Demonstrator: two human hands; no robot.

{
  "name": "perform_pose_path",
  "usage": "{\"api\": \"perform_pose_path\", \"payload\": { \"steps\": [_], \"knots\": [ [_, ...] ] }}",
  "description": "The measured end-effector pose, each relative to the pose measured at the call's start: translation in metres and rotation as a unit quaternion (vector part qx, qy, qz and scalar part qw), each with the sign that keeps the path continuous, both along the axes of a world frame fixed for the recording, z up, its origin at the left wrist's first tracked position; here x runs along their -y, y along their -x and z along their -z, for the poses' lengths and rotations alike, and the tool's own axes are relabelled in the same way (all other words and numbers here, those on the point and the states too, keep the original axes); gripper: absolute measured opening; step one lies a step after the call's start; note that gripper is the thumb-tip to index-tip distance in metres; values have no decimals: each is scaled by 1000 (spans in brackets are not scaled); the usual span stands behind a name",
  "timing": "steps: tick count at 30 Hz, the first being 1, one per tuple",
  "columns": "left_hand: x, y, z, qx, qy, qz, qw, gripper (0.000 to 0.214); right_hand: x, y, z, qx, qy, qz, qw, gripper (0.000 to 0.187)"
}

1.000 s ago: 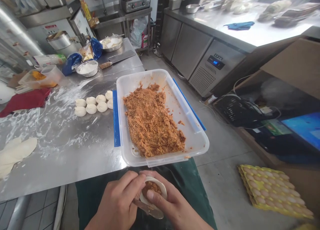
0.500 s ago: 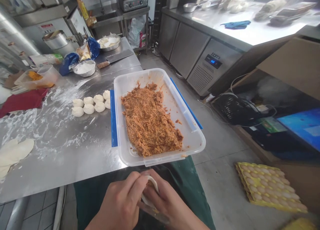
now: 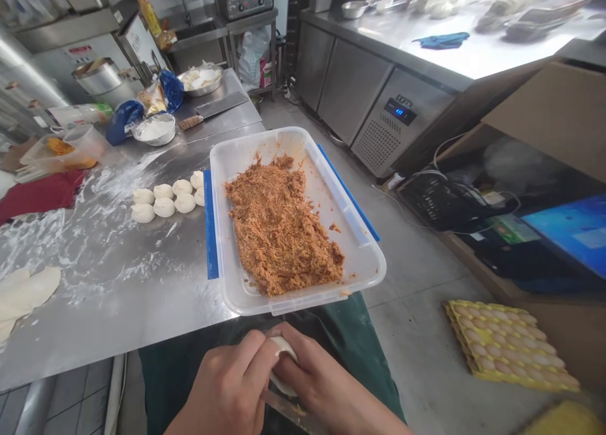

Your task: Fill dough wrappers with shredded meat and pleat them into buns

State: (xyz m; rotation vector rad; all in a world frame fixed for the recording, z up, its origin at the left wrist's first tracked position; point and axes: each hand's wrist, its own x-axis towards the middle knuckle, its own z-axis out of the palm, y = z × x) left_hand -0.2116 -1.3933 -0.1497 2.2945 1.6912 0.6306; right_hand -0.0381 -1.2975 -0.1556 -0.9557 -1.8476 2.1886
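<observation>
While both hands meet low in front of a green apron (image 3: 362, 353), the left hand (image 3: 227, 391) and the right hand (image 3: 326, 387) close on a small dough wrapper (image 3: 284, 348), held in the air just below the near edge of the counter (image 3: 118, 290). Their fingers are curled and pressed together, the tips pinching the wrapper's white rim, so only a sliver of dough shows. A thin metal blade (image 3: 284, 410) juts out beneath them; which hand holds it I cannot tell. Just above, a clear plastic container (image 3: 367, 261) of orange-brown shredded filling (image 3: 279, 226) overhangs the counter's edge. Beside it on the floured steel sit round dough balls (image 3: 163, 198), and flat rolled wrappers (image 3: 28, 290) lie far left. An egg tray (image 3: 511, 346) rests on the floor.
</observation>
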Motion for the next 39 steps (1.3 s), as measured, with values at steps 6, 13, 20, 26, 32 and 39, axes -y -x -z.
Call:
{"api": "perform_pose_path", "payload": {
  "steps": [6, 13, 20, 26, 32, 39],
  "knots": [
    [1, 2, 4, -40, 0, -17, 999, 43, -2, -6, 0, -39, 47, -8, 998, 26],
    [0, 5, -2, 19, -26, -63, 998, 34, 1, -11, 5, -160, 185, 29, 969, 36],
    [2, -2, -4, 8, -21, -54, 998, 34, 8, -4, -1, -120, 158, 46, 979, 29],
    [1, -3, -5, -54, -30, -32, 998, 42, 5, -3, -6, -91, 50, 24, 994, 25],
    [-2, -4, -7, -78, -34, -23, 996, 48, 5, -5, -3, -56, -12, 12, 998, 12],
    [-3, -5, -7, -43, -15, -8, 999, 33, -2, -6, -9, -29, 6, 9, 1000, 9]
  ]
}}
